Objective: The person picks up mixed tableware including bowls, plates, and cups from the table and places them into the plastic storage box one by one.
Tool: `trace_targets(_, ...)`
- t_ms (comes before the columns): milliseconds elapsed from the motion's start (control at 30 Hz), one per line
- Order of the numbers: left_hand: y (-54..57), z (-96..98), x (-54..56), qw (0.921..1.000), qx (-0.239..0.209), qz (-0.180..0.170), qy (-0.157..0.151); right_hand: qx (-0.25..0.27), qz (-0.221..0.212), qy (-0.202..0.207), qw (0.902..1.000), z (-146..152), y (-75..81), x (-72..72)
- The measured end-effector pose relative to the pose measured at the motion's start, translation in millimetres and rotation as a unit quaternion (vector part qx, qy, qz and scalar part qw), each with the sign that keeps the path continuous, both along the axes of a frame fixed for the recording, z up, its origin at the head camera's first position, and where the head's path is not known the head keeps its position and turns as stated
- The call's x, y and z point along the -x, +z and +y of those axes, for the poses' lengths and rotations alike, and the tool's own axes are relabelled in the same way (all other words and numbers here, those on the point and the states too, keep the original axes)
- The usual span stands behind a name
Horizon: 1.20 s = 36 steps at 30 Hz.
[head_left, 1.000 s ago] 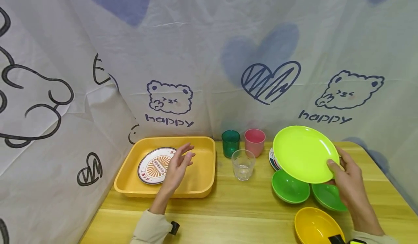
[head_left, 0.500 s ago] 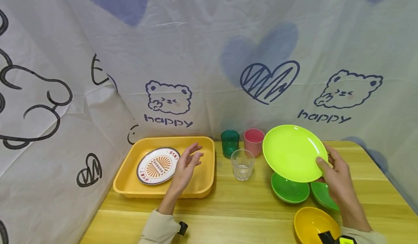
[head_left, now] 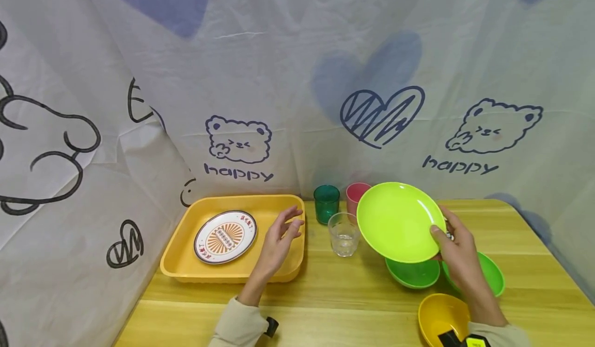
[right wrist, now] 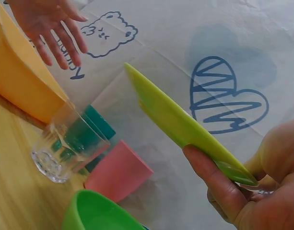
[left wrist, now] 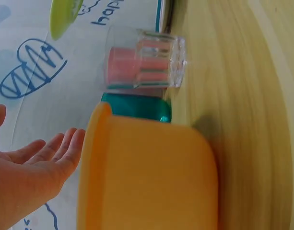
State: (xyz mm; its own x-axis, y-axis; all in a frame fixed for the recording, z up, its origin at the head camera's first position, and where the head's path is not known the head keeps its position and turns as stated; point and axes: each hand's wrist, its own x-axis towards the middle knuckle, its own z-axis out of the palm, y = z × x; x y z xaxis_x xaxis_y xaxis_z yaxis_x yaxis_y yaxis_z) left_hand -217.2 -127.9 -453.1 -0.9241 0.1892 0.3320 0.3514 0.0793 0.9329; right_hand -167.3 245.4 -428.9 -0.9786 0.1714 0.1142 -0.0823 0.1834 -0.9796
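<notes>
A bright yellow-green plate is held up by its right rim in my right hand, thumb on top and fingers beneath. The right wrist view shows the plate tilted, in the air above the cups and a green bowl. My left hand hovers over the right side of a yellow tub, fingers loosely extended and holding nothing. Inside the tub a white plate with an orange sunburst pattern leans on the left. In the left wrist view the left hand is beside the tub's rim.
Right of the tub stand a dark green cup, a clear glass and a pink cup, partly covered by the held plate. Two green bowls and a yellow bowl sit at the right. A printed cloth hangs behind.
My right hand has carried the yellow-green plate leftward, from above the bowls toward the glass. The left hand has shifted right over the tub, uncovering more of the white plate.
</notes>
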Motion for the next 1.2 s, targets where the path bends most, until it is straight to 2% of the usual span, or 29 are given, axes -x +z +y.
trace_targets(133, -2.5, 8.5, -0.9, 0.9999, 0.012, -0.005, 0.001, 0.001, -0.005, 0.005, 1.0, -6.3, -1.8, 0.5)
trace_targets(300, -3.7, 17.9, -2.3, 0.9999, 0.003, -0.011, -0.008, 0.018, -0.004, 0.019, 0.9997, -16.0, -2.6, 0.7)
trace_targets(533, -2.4, 30.5, -5.2, 0.9993, -0.013, -0.024, -0.026, 0.004, -0.005, 0.023, 0.9997, -29.0, -4.5, 1.8)
trace_targets(733, -0.5, 40.2, -5.1, 0.9975, -0.025, -0.033, -0.056, 0.005, -0.019, 0.025, 0.9995, -35.3, -4.9, 2.1)
trace_targets(1000, 0.1, 49.2, -5.7, 0.9924, -0.018, -0.055, -0.109, -0.002, -0.036, 0.029, 0.9989, -47.7, -10.0, 1.5)
trace_targets(1200, -0.7, 50.0, -9.5, 0.9923, -0.003, -0.07, -0.102, -0.01, -0.037, 0.033, 0.9987, -60.3, -14.4, -0.2)
